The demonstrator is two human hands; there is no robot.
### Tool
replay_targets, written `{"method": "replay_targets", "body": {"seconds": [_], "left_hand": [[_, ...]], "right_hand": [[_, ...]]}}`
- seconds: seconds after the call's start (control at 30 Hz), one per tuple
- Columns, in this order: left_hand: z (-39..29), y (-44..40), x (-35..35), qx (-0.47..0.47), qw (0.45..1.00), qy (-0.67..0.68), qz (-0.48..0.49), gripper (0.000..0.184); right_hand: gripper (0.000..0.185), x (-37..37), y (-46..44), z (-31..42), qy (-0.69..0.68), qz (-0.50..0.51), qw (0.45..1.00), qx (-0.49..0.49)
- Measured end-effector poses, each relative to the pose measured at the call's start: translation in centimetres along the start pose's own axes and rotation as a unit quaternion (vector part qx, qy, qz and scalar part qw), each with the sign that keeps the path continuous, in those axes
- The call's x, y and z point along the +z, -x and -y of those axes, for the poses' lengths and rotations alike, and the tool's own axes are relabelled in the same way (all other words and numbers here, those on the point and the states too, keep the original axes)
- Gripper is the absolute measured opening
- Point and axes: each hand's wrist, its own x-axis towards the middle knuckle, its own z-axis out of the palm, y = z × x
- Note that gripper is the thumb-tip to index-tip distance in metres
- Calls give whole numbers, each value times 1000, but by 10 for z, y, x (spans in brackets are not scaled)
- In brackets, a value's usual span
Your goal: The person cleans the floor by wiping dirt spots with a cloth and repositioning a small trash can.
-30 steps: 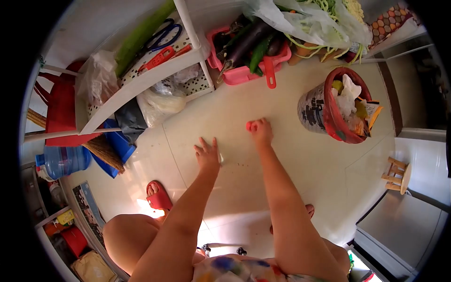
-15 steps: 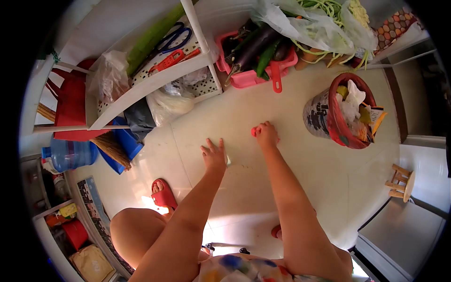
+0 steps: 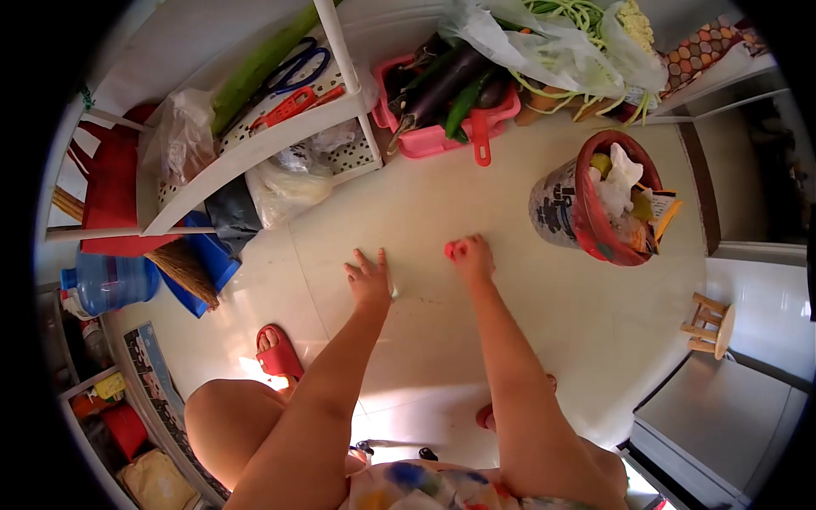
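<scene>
My right hand [image 3: 473, 260] is closed round a small red thing [image 3: 450, 250], low over the pale tiled floor [image 3: 425, 340]. Only part of it shows at the fingertips, so its kind is unclear. My left hand [image 3: 368, 279] is to the left, with its fingers spread, palm down at or just above the floor. A pale edge shows beside its wrist; I cannot make out what it is. Small dark specks [image 3: 429, 299] lie on the floor between the two hands.
Ahead stand a pink basket [image 3: 425, 153] of eggplants and green peppers, and a bin [image 3: 557, 204] full of waste. At left are a white shelf [image 3: 255, 161], a blue dustpan [image 3: 223, 270], a broom [image 3: 183, 272] and a water jug [image 3: 115, 280]. A wooden stool [image 3: 710, 327] is at right.
The whole view has shifted slightly. My right hand has drawn a little toward me with the red thing, less of which shows now. My left hand stays spread in about the same place.
</scene>
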Motion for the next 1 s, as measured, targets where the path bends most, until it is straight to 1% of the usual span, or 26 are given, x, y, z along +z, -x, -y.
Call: {"method": "replay_targets", "body": {"seconds": [0.1,0.2,0.3,0.37,0.43,0.5,0.6,0.7,0.8,0.9,1.0], "left_hand": [[1,1,-2,-2,1000,7,0,122],[1,2,-5,4,1000,-1,5,123],[-1,1,1,0,1000,-14,-17,122],[0,7,-10,7,1000,-12,5,122],[0,6,-14,8,1000,-12,11,122],[-1,5,-9,4,1000,-18,7,122],[-2,-2,3,-2,1000,-11,-15,122],[-3,-1,1,-3,1000,-9,-10,123],[-2,0,4,2,1000,-18,-20,122],[-3,1,-7,0,1000,-9,9,122],[-3,3,-3,-1,1000,-7,-17,122]], "right_hand": [[10,4,34,-26,-41,-28,999,0],[9,5,24,-28,-13,-29,999,-1],[9,4,-19,-11,39,-76,996,5],[8,4,-54,-2,55,-83,995,-11],[7,3,-68,1,70,-91,993,-37],[6,4,-63,-2,84,-94,990,-65],[4,18,-20,-23,78,-67,992,-75],[4,7,11,-20,43,-44,996,-69],[5,-2,-12,-6,32,-63,997,-39],[4,-3,-64,2,59,-90,994,-22],[4,0,-74,6,89,-101,990,-40]]}}
